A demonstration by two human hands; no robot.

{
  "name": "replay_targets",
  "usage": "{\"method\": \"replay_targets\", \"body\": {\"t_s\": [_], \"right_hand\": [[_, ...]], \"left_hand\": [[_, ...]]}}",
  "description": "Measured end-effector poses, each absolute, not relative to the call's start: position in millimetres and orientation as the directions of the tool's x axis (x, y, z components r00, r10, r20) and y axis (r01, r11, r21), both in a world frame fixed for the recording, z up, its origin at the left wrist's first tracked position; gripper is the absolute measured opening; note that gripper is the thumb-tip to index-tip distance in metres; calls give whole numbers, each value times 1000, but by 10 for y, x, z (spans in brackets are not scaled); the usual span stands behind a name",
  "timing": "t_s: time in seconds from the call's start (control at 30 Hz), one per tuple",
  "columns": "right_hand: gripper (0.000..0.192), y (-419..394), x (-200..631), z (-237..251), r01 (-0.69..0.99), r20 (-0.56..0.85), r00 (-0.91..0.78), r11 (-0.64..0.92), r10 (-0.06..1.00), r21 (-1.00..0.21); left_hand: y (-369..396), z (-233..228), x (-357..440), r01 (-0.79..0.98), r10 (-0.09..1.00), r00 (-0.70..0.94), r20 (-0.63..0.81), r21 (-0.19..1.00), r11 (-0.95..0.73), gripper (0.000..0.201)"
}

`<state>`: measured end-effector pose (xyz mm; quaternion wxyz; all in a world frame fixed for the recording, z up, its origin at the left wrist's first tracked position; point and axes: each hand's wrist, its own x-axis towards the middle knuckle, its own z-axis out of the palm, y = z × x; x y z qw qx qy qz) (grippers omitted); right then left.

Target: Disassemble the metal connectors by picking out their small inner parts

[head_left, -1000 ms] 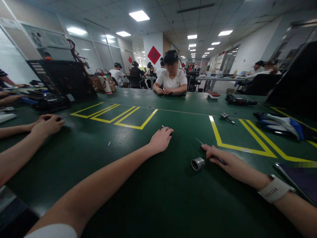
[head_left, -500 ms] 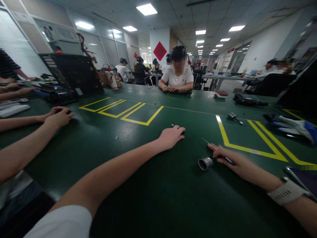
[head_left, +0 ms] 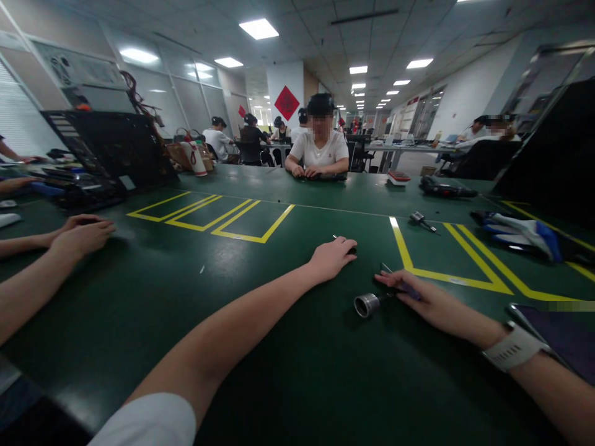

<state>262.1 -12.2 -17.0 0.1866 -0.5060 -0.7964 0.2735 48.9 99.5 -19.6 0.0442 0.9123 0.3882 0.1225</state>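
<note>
Left hand (head_left: 333, 258) hides small dark object; right hand (head_left: 421, 300) covers tool shaft.

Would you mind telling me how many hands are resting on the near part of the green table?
4. The wearer's left hand lies mid-table, the right hand beside a metal cylinder. A neighbour's two hands rest together at the left. Others farther off may be hidden.

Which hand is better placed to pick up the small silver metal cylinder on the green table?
Right hand: its fingers lie just beside the silver metal cylinder. The left hand rests farther off, over a small dark item.
</note>
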Motion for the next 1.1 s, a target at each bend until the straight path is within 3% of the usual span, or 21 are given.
{"method": "replay_targets", "body": {"t_s": [0.17, 0.47, 0.7, 0.93, 1.1], "right_hand": [[27, -106, 2632, -182, 786, 114, -401, 405, 909, -467], [35, -58, 2783, -267, 792, 203, -436, 481, 877, -377], [40, 149, 3000, -303, 918, 227, -301, 346, 926, -194], [25, 392, 3009, -188, 971, 314, -86, 150, 945, -184], [21, 169, 2376, -130, 930, 344, -151, 251, 927, -268]], "left_hand": [[982, -199, 461, 688, 719, 668, 192, 207, -695, 37], [933, -196, 449, 675, 723, 647, 242, 259, -691, 37], [889, -197, 439, 656, 713, 659, 238, 281, -700, 37], [900, -223, 434, 661, 707, 671, 224, 254, -707, 37], [899, -226, 446, 665, 700, 677, 226, 221, -714, 36]]}}
